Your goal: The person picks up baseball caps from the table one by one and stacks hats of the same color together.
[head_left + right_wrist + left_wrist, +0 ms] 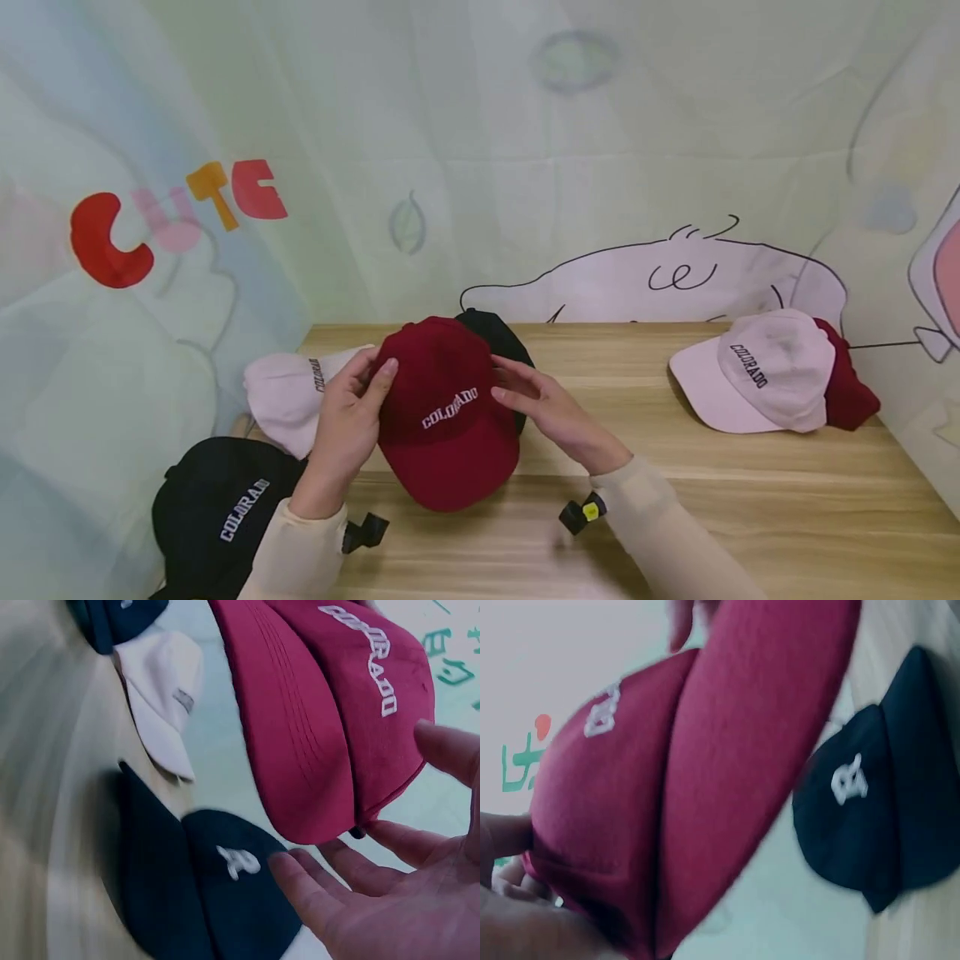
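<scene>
A dark red baseball cap (438,367) with white COLORADO lettering is held up over the table, its brim pointing down toward me. My left hand (348,421) grips the cap's left side, thumb on the outer face of the crown. On the opposite side, my right hand (558,412) has its fingers spread and extended right at the cap's edge, as the right wrist view also shows. Partly hidden behind the red cap is a black cap (501,335); in the left wrist view this black cap (855,825) shows a white emblem.
At left lie a white cap (288,396) and, nearer me, another black cap (217,500). On the right, a white cap (776,375) sits against a second red cap (847,383) on the wooden table (750,508). A printed curtain (480,167) hangs around the back and sides.
</scene>
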`<state>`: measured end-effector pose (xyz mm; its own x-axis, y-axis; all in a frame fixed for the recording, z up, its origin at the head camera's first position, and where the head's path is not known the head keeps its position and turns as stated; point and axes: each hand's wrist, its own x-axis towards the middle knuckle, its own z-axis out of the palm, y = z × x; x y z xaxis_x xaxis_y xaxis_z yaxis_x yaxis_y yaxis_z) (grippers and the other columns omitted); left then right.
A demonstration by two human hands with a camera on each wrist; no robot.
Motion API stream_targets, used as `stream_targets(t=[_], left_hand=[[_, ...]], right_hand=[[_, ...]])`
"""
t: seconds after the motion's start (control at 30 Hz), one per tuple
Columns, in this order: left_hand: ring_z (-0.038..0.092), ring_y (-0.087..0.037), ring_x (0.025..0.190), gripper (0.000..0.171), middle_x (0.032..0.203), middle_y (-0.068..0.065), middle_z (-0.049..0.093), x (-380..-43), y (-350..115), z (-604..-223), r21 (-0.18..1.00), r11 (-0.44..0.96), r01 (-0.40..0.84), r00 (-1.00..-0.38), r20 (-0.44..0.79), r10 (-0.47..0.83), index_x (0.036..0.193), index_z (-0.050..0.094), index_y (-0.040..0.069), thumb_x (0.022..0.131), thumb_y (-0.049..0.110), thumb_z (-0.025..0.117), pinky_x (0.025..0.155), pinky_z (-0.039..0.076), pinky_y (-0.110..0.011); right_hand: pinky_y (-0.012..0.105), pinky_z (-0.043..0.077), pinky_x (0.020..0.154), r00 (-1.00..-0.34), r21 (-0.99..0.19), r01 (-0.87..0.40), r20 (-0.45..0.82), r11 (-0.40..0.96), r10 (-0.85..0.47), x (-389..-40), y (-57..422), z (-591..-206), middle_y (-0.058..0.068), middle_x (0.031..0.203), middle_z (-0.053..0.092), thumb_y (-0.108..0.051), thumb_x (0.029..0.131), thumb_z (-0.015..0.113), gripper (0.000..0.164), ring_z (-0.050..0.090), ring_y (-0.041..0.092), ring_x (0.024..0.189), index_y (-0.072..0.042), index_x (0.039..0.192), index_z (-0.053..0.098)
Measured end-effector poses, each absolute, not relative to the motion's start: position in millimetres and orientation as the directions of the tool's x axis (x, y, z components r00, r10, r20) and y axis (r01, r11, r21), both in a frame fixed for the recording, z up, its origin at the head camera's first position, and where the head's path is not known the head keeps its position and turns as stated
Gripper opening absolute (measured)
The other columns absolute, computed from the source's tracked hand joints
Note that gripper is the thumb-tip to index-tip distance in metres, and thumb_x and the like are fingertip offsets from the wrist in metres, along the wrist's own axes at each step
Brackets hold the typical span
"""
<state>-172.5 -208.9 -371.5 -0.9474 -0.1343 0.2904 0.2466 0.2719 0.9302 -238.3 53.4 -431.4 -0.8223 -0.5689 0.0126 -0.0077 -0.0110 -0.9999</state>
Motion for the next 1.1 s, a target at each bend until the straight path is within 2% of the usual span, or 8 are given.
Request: stream_targets(t=[0.17, 0.33, 0.5, 0.63, 0.73, 0.87, 1.0, 1.1], left_hand=[[0.068, -0.009, 0.094, 0.029, 0.099, 0.008, 0.071, -193, -186, -384, 0.952, 0.187, 0.244, -0.967, 0.252, -0.020, 0.127, 0.066, 0.003, 0.107, 0.022, 0.059, 0.080, 0.057, -0.023], [0.068, -0.009, 0.092, 0.027, 0.098, 0.008, 0.072, -211, -160, -396, 0.968, 0.092, 0.234, -0.971, 0.227, 0.080, 0.124, 0.067, 0.003, 0.106, 0.021, 0.061, 0.079, 0.056, -0.023], [0.069, -0.008, 0.089, 0.028, 0.100, 0.006, 0.073, -233, -133, -407, 0.974, 0.023, 0.226, -0.961, 0.219, 0.171, 0.125, 0.068, 0.003, 0.105, 0.022, 0.063, 0.076, 0.057, -0.023], [0.070, -0.009, 0.089, 0.027, 0.103, 0.000, 0.074, -252, -113, -417, 0.975, 0.032, 0.219, -0.957, 0.209, 0.204, 0.125, 0.069, 0.008, 0.104, 0.023, 0.064, 0.075, 0.057, -0.023], [0.070, -0.011, 0.091, 0.027, 0.108, -0.007, 0.075, -266, -100, -424, 0.976, 0.057, 0.212, -0.957, 0.196, 0.214, 0.127, 0.070, 0.011, 0.104, 0.025, 0.064, 0.078, 0.057, -0.024], [0.069, -0.013, 0.098, 0.030, 0.117, -0.009, 0.074, -281, -85, -429, 0.976, 0.100, 0.191, -0.963, 0.166, 0.212, 0.130, 0.070, 0.016, 0.103, 0.028, 0.065, 0.083, 0.058, -0.025], [0.068, -0.014, 0.102, 0.032, 0.121, -0.008, 0.073, -292, -71, -433, 0.974, 0.149, 0.171, -0.967, 0.137, 0.216, 0.133, 0.069, 0.017, 0.104, 0.030, 0.064, 0.088, 0.058, -0.027], [0.067, -0.016, 0.103, 0.031, 0.119, -0.008, 0.072, -297, -61, -434, 0.969, 0.182, 0.166, -0.969, 0.126, 0.211, 0.132, 0.069, 0.017, 0.105, 0.030, 0.063, 0.090, 0.058, -0.031]], right_hand=[[0.038, 0.051, 0.105, -0.860, -1.000, -0.014, 0.013, -0.002, -0.510, -244, 80, -432, 0.013, 0.156, 0.047, -0.027, 0.103, 0.064, 0.063, 0.055, 0.024, 0.135, -0.025, 0.161, 0.039], [0.034, 0.051, 0.103, -0.887, -0.999, 0.008, -0.023, 0.033, -0.462, -249, 107, -440, 0.012, 0.157, 0.045, -0.030, 0.102, 0.066, 0.068, 0.059, 0.021, 0.128, -0.031, 0.162, 0.034], [0.029, 0.052, 0.098, -0.917, -0.997, 0.023, -0.053, 0.079, -0.394, -253, 136, -451, 0.015, 0.152, 0.047, -0.029, 0.101, 0.068, 0.065, 0.059, 0.018, 0.123, -0.020, 0.159, 0.041], [0.025, 0.052, 0.097, -0.944, -0.992, 0.016, -0.056, 0.125, -0.325, -254, 155, -456, 0.014, 0.142, 0.054, -0.030, 0.100, 0.070, 0.051, 0.061, 0.016, 0.119, -0.009, 0.144, 0.054], [0.025, 0.051, 0.095, -0.964, -0.991, 0.024, -0.058, 0.135, -0.259, -255, 166, -459, 0.007, 0.131, 0.060, -0.031, 0.099, 0.071, 0.039, 0.062, 0.012, 0.113, -0.007, 0.129, 0.062], [0.024, 0.051, 0.092, -0.982, -0.990, 0.041, -0.064, 0.132, -0.179, -257, 178, -461, -0.004, 0.119, 0.063, -0.032, 0.098, 0.073, 0.029, 0.062, 0.008, 0.106, -0.011, 0.117, 0.067], [0.021, 0.051, 0.088, -0.993, -0.986, 0.052, -0.068, 0.158, -0.100, -258, 188, -463, -0.010, 0.110, 0.064, -0.034, 0.097, 0.074, 0.027, 0.060, 0.006, 0.102, -0.011, 0.111, 0.069], [0.020, 0.049, 0.086, -0.996, -0.979, 0.073, -0.081, 0.190, -0.037, -261, 192, -465, -0.011, 0.102, 0.066, -0.039, 0.095, 0.076, 0.035, 0.058, 0.008, 0.100, -0.007, 0.111, 0.069]])
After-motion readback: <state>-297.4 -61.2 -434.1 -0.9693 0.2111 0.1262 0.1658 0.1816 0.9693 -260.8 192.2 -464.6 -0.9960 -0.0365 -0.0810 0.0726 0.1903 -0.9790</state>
